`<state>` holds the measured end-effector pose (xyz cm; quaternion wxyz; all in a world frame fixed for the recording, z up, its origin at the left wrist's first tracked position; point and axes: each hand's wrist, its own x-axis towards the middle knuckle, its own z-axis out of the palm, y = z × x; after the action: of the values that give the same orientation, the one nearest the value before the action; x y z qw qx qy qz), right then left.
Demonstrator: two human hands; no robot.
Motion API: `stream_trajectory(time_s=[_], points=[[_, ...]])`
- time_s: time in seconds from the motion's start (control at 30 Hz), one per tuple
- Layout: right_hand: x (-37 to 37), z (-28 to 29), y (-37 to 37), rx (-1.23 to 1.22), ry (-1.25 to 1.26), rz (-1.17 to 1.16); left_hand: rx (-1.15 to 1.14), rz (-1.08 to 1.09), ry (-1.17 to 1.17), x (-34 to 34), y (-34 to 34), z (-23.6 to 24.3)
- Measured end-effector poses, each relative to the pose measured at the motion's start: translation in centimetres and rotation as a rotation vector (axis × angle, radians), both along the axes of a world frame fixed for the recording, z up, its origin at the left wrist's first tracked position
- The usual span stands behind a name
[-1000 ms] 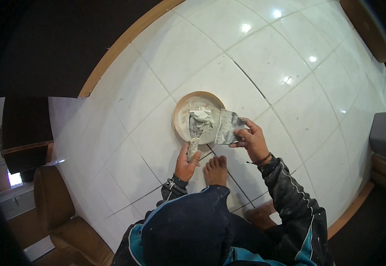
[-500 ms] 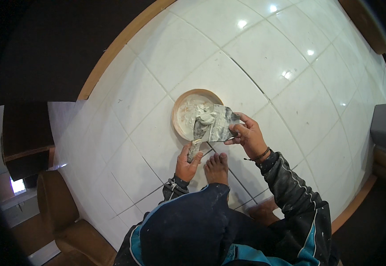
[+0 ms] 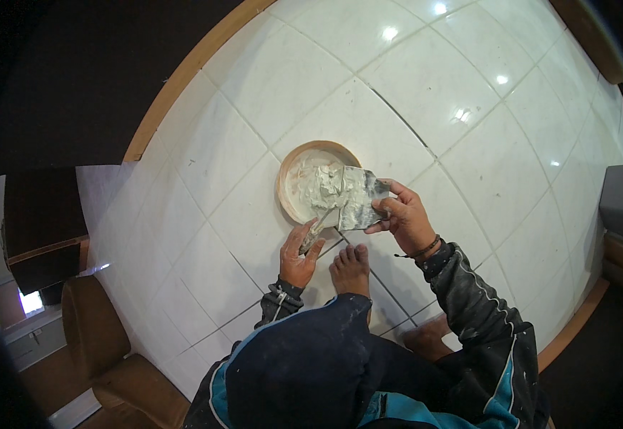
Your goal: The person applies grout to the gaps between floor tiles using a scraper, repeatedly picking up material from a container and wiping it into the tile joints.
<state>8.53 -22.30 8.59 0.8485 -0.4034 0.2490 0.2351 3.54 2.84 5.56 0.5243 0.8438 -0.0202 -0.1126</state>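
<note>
Mostly hidden in the head view is the blade of the putty knife, at the near edge of the round bowl; the left hand curls loosely round its handle. Whether the pale, lumpy paste sits on blade or bowl, I cannot tell. Overlapping the bowl's right rim, a smeared, dark-grey flat scraper is pinched between the right hand's thumb and fingers.

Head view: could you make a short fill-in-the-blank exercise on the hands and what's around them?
1. The left hand holds the scraper by its ____.
2. The right hand holds the plate and wears a band around the ____.
3. The bowl stands on white floor ____.

Missing words: handle; wrist; tiles.
</note>
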Motion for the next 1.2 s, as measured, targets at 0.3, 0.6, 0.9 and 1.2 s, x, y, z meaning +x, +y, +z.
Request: stream_trajectory(time_s=[0.3, 0.6, 0.9, 1.2], points=[[0.2, 0.6, 0.1, 0.053, 0.025, -0.007, 0.096, 0.010, -0.144, 0.4, -0.3, 0.0], [-0.1, 1.2, 0.2, 0.206, 0.085, -0.034, 0.232, 0.031, -0.237, 0.2, 0.5, -0.2], [-0.4, 1.0, -0.7, 0.342, -0.024, -0.063, 0.513, -0.103, -0.267, 0.2, 2.9, -2.2], [1.2, 1.8, -6.1, 0.028, -0.136, -0.159, -0.350, 0.325, 0.602, 1.9, 3.3, -4.2]])
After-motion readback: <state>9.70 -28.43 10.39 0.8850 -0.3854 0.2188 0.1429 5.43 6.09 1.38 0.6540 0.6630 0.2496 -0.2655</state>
